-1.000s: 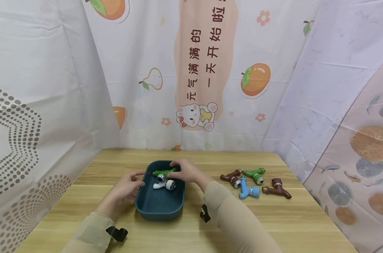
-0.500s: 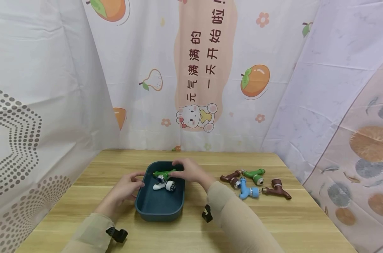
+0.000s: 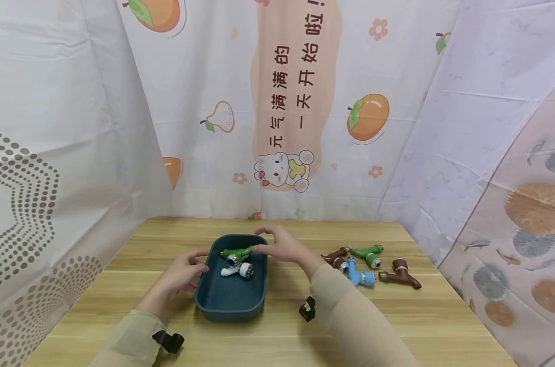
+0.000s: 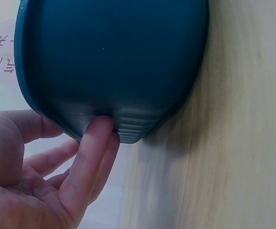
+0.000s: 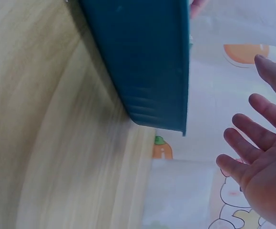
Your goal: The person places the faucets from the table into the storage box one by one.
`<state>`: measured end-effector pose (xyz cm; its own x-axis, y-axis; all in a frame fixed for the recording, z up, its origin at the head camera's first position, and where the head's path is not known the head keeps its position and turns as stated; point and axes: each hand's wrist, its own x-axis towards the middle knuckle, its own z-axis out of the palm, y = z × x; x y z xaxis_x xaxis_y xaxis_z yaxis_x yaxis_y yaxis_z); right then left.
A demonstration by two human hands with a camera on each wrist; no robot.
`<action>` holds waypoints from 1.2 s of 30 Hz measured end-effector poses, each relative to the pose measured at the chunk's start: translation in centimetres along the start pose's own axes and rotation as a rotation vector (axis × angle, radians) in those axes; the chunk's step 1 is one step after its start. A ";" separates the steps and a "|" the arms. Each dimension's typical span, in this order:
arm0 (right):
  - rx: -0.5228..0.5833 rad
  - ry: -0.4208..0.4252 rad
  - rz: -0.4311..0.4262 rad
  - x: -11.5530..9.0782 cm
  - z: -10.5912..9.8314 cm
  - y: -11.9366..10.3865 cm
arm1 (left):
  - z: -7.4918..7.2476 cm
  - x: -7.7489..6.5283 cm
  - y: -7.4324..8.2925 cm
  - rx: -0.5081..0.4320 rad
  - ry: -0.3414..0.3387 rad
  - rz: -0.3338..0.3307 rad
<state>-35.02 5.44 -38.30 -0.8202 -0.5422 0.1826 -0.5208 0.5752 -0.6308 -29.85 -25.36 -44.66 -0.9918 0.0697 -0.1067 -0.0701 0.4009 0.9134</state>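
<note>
Head view: from my remote seat I see the dark teal bin [image 3: 231, 315] on the wooden table [image 3: 240, 346], left of centre, its long axis running away from the person. In its far half, the green tap [image 3: 236, 254] lies crosswise, threaded end to the left; nearer me, the white tap [image 3: 240, 269] lies with its spout pointing left and its chromed end right. I can't tell whether the two touch. The left hand [image 3: 183, 272] grips the bin's left rim, thumb over it and fingers against the outer wall. The right hand [image 3: 284, 246] is spread wide at the right rim, fingers apart, holding nothing. To the right lie a brown tap [image 3: 334, 255], a second green tap [image 3: 368, 253], a blue tap [image 3: 362, 278] and another brown tap [image 3: 400, 275]; the right sleeve [image 3: 355, 311] partly hides the blue one.
</note>
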 end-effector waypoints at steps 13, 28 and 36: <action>0.043 0.059 -0.055 -1.7 -2.5 1.0 | -0.1 0.0 0.1 -0.008 -0.006 -0.010; 0.036 0.105 -0.056 -4.3 -5.4 1.9 | -0.1 -0.1 0.2 -0.005 -0.006 -0.007; 0.027 0.121 -0.020 -5.5 -6.4 2.7 | -0.1 0.0 0.1 -0.002 -0.004 -0.005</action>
<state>-33.42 13.92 -36.18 -0.8332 -0.4746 0.2837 -0.5319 0.5478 -0.6458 -29.85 -25.38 -44.55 -0.9911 0.0715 -0.1125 -0.0749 0.3995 0.9137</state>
